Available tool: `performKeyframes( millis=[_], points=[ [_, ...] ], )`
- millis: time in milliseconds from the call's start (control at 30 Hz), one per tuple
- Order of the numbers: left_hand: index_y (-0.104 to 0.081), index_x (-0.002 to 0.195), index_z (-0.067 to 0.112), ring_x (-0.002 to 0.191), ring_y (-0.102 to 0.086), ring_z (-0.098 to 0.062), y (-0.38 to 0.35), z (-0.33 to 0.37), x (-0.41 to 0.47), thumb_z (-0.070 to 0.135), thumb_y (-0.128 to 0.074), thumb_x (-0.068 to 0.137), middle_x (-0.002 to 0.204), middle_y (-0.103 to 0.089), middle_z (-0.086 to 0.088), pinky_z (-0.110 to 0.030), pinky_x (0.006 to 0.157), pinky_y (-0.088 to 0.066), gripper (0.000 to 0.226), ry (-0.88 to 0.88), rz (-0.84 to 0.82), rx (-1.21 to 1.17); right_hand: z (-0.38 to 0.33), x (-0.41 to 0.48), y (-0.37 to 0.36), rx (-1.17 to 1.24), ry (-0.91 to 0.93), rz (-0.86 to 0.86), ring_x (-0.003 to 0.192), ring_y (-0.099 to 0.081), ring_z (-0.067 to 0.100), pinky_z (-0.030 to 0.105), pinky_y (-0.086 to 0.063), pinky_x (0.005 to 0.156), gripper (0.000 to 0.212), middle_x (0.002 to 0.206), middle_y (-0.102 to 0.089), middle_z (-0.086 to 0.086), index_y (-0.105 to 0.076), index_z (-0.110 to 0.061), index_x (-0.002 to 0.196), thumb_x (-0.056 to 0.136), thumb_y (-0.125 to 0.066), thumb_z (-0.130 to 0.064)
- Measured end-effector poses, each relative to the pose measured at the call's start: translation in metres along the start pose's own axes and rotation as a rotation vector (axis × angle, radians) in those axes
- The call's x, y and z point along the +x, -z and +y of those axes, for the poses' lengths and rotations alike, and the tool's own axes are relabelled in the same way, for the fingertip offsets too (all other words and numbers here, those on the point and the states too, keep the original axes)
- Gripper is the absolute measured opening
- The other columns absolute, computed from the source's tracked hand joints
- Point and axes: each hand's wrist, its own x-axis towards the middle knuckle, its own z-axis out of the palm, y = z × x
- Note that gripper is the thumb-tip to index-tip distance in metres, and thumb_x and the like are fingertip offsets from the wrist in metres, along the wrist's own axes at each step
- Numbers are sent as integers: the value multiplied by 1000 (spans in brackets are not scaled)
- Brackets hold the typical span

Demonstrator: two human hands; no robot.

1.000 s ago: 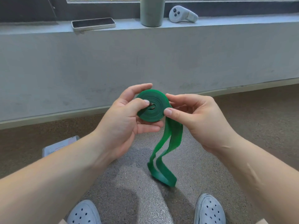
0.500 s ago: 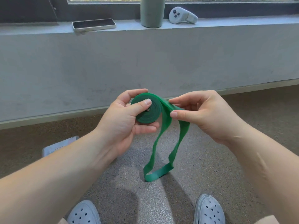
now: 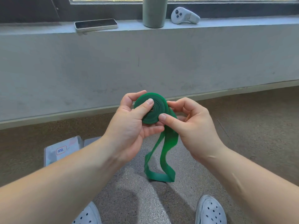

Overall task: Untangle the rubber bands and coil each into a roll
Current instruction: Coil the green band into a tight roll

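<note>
A flat green rubber band is partly wound into a roll (image 3: 155,109) held in mid-air before me. My left hand (image 3: 131,125) grips the roll, thumb pressed on its face and fingers behind it. My right hand (image 3: 192,125) pinches the band at the roll's right edge between thumb and fingers. The unwound tail (image 3: 161,162) hangs below as a loose double loop, its bottom fold close to the floor.
A low grey wall runs across ahead, its ledge carrying a phone (image 3: 96,25), a grey-green bottle (image 3: 154,12) and a white controller (image 3: 184,16). A labelled plastic bag (image 3: 63,151) lies on the speckled floor at left. My two white clogs (image 3: 210,210) show at the bottom.
My right hand, which had pulled the band out to the right, has come back against the roll. The roll has grown slightly and the hanging loop is shorter and more crumpled.
</note>
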Motion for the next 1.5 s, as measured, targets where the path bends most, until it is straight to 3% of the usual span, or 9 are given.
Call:
performKeyframes(
  millis=[133, 233, 367, 433, 567, 767, 967, 1233, 1500],
  points=[
    [-54, 115, 30, 69, -71, -39, 1, 1, -3, 24, -59, 99, 97, -73, -12, -30, 37, -51, 18, -3, -83, 153, 1, 0, 4, 20, 44, 52, 84, -75, 20, 35, -61, 78, 22, 95, -77, 11, -69, -9, 93, 81, -75, 8],
    [-55, 110, 28, 68, -72, -41, 5, 8, -1, 29, -62, 97, 98, -74, -9, -30, 36, -48, 15, 2, -122, 315, -4, 9, 17, -26, 42, 34, 91, -75, 21, 36, -59, 88, 26, 98, -78, 8, -73, -7, 103, 83, -73, 9],
    [-49, 88, 14, 59, -68, -41, 20, 18, 8, 13, -66, 95, 90, -71, -7, -34, 41, -49, 18, -81, -156, 619, -17, 16, 33, -138, -53, -174, 97, -75, 25, 38, -59, 92, 31, 100, -78, 9, -74, -5, 107, 80, -74, 10],
    [-51, 100, 15, 58, -67, -43, 23, 24, 8, 5, -61, 96, 91, -70, -6, -36, 44, -51, 15, -80, -258, 672, -22, 16, 36, -165, -85, -244, 96, -75, 25, 36, -59, 90, 32, 98, -79, 8, -75, -6, 105, 78, -74, 11],
    [-63, 125, 45, 65, -71, -43, 19, 26, 4, 1, -50, 99, 109, -72, -5, -36, 51, -59, 53, 39, -387, 717, -26, 18, 35, -169, -87, -277, 91, -75, 24, 38, -59, 88, 27, 95, -79, 9, -75, -5, 100, 77, -76, 9],
    [-73, 115, 31, 61, -68, -42, 19, 16, 5, 6, -62, 96, 99, -76, -7, -37, 53, -60, 33, 49, -276, 592, -24, 18, 27, -216, -65, -235, 84, -74, 25, 51, -60, 87, 24, 92, -77, 10, -71, -10, 96, 77, -82, 0],
    [-73, 113, 29, 57, -68, -39, 17, 14, 8, 6, -63, 95, 99, -77, -9, -34, 49, -59, 30, 57, -173, 487, -28, 22, 34, -569, -42, -322, 89, -71, 14, 42, -58, 88, 49, 91, -72, -2, -69, -38, 116, 72, -89, -29],
    [-71, 116, 26, 58, -68, -40, 17, 17, 7, 8, -59, 96, 100, -75, -9, -39, 51, -60, 29, 55, -126, 304, -13, 19, 33, -273, -43, -279, 90, -69, 41, 60, -55, 87, 59, 94, -71, 8, -62, -27, 128, 74, -87, -25],
    [-66, 120, 25, 63, -71, -42, 16, 16, 4, 15, -62, 85, 108, -73, -15, -40, 53, -60, 36, 50, -159, 146, -8, 18, 28, 28, -34, -275, 99, -73, 27, 36, -58, 89, 52, 109, -75, 17, -63, -4, 126, 76, -74, -5]
  ],
)
